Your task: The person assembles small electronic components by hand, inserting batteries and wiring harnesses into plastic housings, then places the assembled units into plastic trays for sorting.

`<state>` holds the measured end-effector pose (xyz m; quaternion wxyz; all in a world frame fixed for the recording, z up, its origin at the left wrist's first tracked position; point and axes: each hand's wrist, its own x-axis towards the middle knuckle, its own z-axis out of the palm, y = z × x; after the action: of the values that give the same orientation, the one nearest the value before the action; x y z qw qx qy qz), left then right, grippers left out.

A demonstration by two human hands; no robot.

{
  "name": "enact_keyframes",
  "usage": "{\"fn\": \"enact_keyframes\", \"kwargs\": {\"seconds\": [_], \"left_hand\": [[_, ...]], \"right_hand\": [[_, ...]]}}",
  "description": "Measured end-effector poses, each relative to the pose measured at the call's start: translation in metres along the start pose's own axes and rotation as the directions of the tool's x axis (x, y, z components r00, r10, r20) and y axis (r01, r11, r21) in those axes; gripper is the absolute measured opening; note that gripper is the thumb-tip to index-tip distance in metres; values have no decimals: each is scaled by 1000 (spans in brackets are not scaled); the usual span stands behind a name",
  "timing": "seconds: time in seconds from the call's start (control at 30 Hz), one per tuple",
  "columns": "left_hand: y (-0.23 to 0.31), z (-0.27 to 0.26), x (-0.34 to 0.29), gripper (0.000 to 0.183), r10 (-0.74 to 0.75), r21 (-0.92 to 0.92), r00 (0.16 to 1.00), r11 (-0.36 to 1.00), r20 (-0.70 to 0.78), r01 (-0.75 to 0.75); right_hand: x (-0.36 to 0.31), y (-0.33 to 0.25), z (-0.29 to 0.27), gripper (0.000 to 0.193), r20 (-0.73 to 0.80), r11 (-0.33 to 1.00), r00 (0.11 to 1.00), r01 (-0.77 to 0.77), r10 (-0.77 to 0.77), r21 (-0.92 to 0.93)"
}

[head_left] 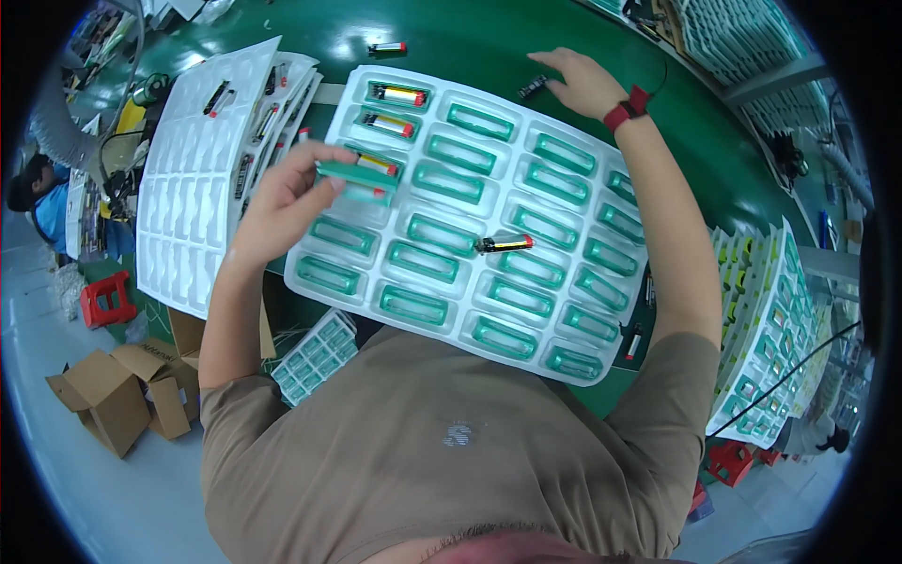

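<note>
My left hand (287,202) pinches a small green rectangular plastic piece (359,175) over the left side of a big white moulded tray (349,301). The tray has rows of oblong pockets that show green. Small battery-like cylinders with red ends (398,95) lie in pockets at its upper left, and part of another shows behind the green piece. One loose dark cylinder with a red end (507,244) lies across the tray's middle. Beyond the tray's far edge, my right hand (583,83) has its fingers stretched out, close beside a dark cylinder (532,86) on the green table.
Stacked white trays (183,188) with loose cylinders stand to the left. More filled trays (766,329) are at the right. A red-ended cylinder (387,48) lies on the green table (451,38). Cardboard boxes (117,395) and a red stool (106,301) stand on the floor. Another person (47,202) is at far left.
</note>
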<state>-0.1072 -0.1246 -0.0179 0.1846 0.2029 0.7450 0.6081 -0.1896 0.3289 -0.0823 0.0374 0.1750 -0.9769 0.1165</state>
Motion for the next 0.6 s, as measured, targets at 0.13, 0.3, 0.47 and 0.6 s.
{"fn": "enact_keyframes", "kwargs": {"seconds": [0.13, 0.3, 0.47, 0.6], "left_hand": [[-15, -10, -17, 29, -99, 451, 991, 891, 90, 49], [-16, 6, -19, 23, 199, 621, 978, 775, -70, -113], [-14, -23, -36, 23, 169, 542, 935, 777, 311, -320], [-10, -23, -42, 23, 128, 628, 955, 728, 267, -274]], "right_hand": [[18, 40, 44, 45, 135, 1000, 991, 2, -2, -1], [22, 39, 47, 26, 230, 993, 970, -55, 79, -107], [-8, 0, -7, 28, -24, 911, 986, -144, 166, 387], [-52, -75, -59, 30, 11, 383, 931, -161, 365, 910]]}}
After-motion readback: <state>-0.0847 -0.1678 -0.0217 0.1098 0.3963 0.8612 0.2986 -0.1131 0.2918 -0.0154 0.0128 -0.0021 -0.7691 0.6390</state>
